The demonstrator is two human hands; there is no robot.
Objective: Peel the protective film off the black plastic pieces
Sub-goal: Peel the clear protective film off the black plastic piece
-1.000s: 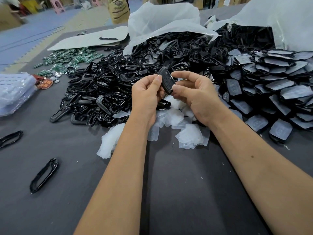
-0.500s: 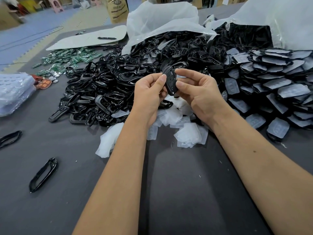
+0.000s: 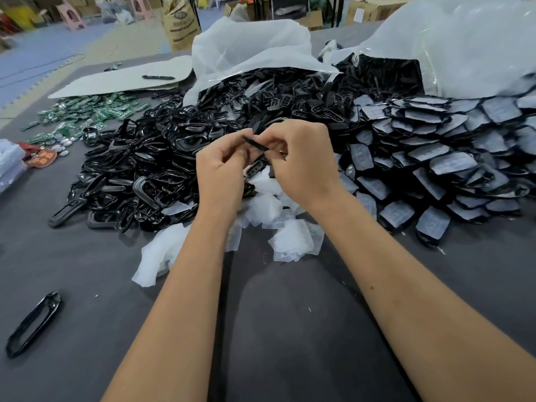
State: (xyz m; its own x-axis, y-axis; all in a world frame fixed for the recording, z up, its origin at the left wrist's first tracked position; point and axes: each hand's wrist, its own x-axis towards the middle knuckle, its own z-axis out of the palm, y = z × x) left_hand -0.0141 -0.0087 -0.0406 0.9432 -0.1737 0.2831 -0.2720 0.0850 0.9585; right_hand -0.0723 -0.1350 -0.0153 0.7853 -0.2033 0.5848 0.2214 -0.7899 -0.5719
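Both hands — left hand (image 3: 222, 169) and right hand (image 3: 301, 161) — pinch one black plastic piece (image 3: 255, 143) edge-on above the peeled film scraps (image 3: 293, 242); a slipping fingernail may drop it.

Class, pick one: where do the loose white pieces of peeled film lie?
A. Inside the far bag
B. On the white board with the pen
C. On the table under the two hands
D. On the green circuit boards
C: the crumpled white film pieces lie heaped on the grey table under the left hand and right hand.

No text legible. Brown sack (image 3: 181, 23) at rear carries a round emblem and printed lines, too blurred to read; red tag (image 3: 40, 157) markings likewise unreadable.
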